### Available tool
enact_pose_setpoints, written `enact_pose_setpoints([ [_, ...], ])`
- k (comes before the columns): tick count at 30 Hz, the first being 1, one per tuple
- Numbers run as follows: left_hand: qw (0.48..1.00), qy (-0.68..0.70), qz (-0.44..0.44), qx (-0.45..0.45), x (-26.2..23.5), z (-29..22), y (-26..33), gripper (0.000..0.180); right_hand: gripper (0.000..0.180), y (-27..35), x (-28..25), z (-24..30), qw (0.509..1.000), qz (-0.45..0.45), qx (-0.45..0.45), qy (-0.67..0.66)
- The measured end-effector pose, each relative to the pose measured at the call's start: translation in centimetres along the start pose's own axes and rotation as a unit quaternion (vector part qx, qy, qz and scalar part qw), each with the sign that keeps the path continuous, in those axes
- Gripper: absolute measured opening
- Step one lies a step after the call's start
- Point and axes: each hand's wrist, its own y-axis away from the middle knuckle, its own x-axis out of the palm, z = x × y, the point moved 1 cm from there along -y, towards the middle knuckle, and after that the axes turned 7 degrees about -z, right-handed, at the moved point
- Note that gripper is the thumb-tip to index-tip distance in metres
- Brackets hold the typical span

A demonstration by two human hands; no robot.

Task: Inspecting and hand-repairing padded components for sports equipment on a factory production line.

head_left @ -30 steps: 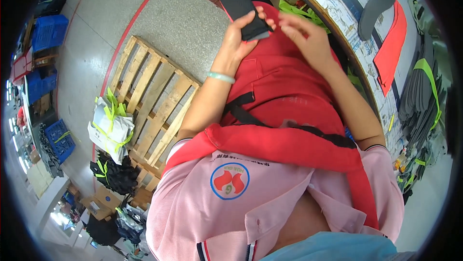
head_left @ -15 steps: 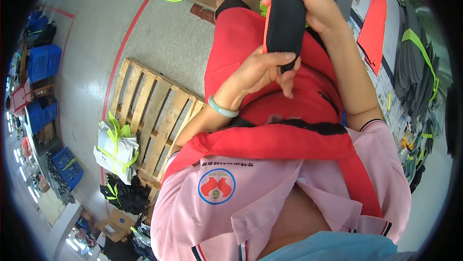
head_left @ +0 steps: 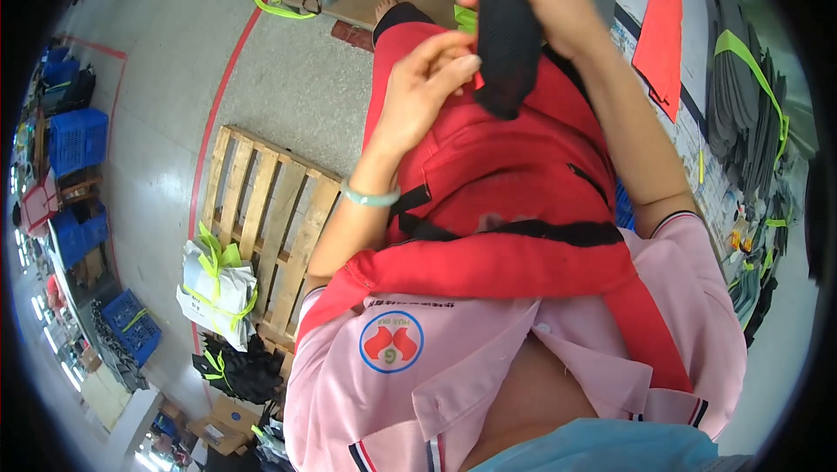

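**At one o'clock, a black textile strip (head_left: pixel 510 45) above the red apron (head_left: pixel 523 158)**

The right hand (head_left: pixel 562 10) grasps it toward the top. At twelve, the left hand (head_left: pixel 423 84) bends its fingers beside the strip's red edge (head_left: pixel 479 81); whether they pinch, I can't tell. Neat handling probably needs that upper hold steady and the edge untwisted.

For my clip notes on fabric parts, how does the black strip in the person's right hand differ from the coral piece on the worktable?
Support: the black strip is held up by the right hand; the coral piece lies on the worktable.
Colour: the black strip is dark, the coral piece bright.
Lower end: the black strip's looks rounded, the coral piece's pointed.
Shared: both are elongated.
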Motion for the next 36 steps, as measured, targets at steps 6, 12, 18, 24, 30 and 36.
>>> enact_pose_setpoints([
  [6,0.998,0.005,-0.064,0.013,-2.5,2.7,-1.6,0.016,0.036,1.0,0.1,-5.0,0.988,0.06,-0.08,0.115],
  [12,0.99,0.109,-0.092,-0.002,-2.3,2.8,-0.5,0.016,0.026,2.8,-2.2,-9.0,0.988,0.106,0.087,0.065],
  [18,0.992,0.108,-0.068,0.021,-2.2,3.8,-0.2,0.02,0.024,3.0,-0.1,-9.2,0.995,0.072,-0.02,0.071],
  [24,0.978,0.107,0.044,-0.175,-2.7,2.9,0.7,0.019,0.019,2.4,-0.2,-11.0,0.895,0.063,-0.266,0.353],
  [30,0.954,0.238,-0.05,-0.174,-4.9,3.6,-1.0,0.015,0.03,2.6,-1.5,-9.5,0.987,0.132,-0.049,0.078],
  [36,0.955,0.244,-0.053,-0.159,-3.4,4.3,-0.2,0.014,0.033,4.1,0.0,-11.5,0.986,0.036,-0.11,0.122],
])
